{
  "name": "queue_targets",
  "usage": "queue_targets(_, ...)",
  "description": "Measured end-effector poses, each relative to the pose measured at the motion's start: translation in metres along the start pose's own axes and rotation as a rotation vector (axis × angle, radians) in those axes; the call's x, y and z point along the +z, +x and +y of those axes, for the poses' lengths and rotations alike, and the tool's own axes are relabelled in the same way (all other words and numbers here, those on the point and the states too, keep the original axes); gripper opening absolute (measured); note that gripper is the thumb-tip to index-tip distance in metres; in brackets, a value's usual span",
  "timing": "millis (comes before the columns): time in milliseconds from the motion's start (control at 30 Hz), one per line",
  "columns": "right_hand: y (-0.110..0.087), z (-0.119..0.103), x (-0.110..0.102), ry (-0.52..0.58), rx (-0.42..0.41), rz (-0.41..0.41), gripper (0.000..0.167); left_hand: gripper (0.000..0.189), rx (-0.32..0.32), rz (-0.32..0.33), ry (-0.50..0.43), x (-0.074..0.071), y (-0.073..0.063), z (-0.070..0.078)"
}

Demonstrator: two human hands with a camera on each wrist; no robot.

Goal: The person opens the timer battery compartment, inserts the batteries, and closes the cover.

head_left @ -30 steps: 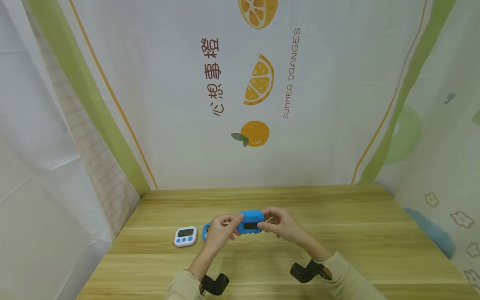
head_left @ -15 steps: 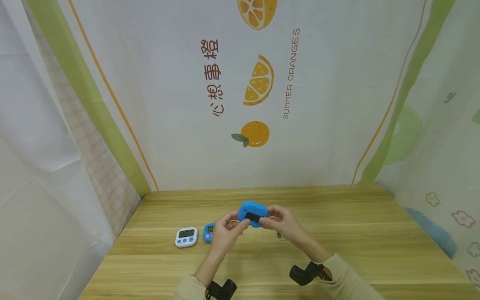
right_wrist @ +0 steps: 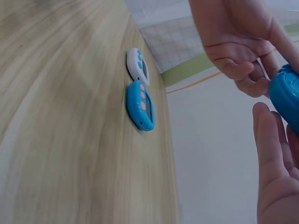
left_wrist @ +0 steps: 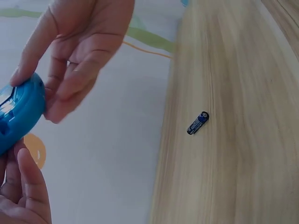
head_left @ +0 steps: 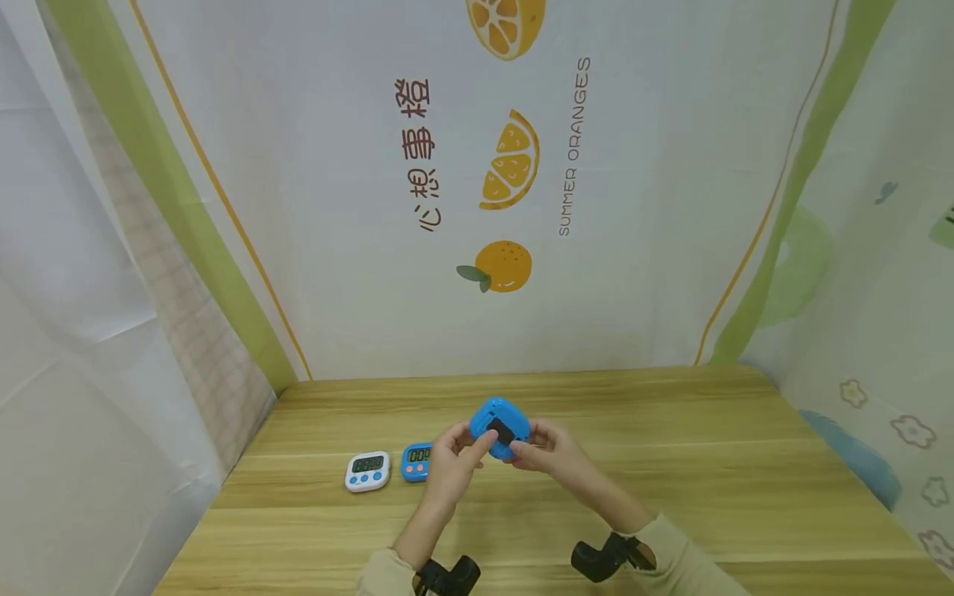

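A blue digital timer (head_left: 509, 415) is held up over the table, its back with a dark rectangular area facing the head camera. My left hand (head_left: 450, 466) grips its left edge, thumb on the back. From the right, my right hand (head_left: 557, 458) pinches the lower right edge between thumb and fingers. The left wrist view shows the timer's side (left_wrist: 29, 105) between both hands. One small dark blue battery (left_wrist: 198, 123) lies on the table there; my right hand seems to hide it in the head view.
On the table left of my hands lie a white timer with blue buttons (head_left: 368, 472) and another blue timer with pink buttons (head_left: 415, 470). The wooden table (head_left: 671, 497) ends at a printed curtain (head_left: 633, 273); curtains also hang at both sides.
The timer has been raised a little and turned, so it now stands at a slant. My left hand has moved slightly right and uncovered more of the blue timer on the table.
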State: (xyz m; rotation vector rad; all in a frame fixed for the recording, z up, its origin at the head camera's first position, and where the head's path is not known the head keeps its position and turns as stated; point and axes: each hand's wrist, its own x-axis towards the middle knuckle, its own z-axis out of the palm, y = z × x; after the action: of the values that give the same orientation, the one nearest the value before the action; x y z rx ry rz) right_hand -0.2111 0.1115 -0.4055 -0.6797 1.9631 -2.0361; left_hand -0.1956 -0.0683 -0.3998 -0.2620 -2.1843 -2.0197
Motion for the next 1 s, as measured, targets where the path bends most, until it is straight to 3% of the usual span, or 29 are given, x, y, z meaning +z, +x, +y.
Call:
queue_targets(367, -0.004, 0.004, 0.000, -0.084, 0.014, -0.121, 0.041, 0.028, 0.004, -0.095, 0.026, -0.005, 0.002, 0.003)
queue_targets(767, -0.004, -0.003, -0.014, -0.186, -0.016, -0.092, 0.036, 0.025, -0.012, -0.232, 0.084, -0.007, -0.009, 0.032)
queue_targets(867, -0.003, 0.001, -0.012, -0.190, -0.031, -0.081, 0.033, 0.027, -0.017, -0.249, 0.085, -0.008, -0.007, 0.028)
queue_targets(1000, -0.004, 0.005, -0.010, -0.212, -0.061, -0.045, 0.030, 0.030, -0.054, -0.261, 0.072, -0.009, 0.000, 0.009)
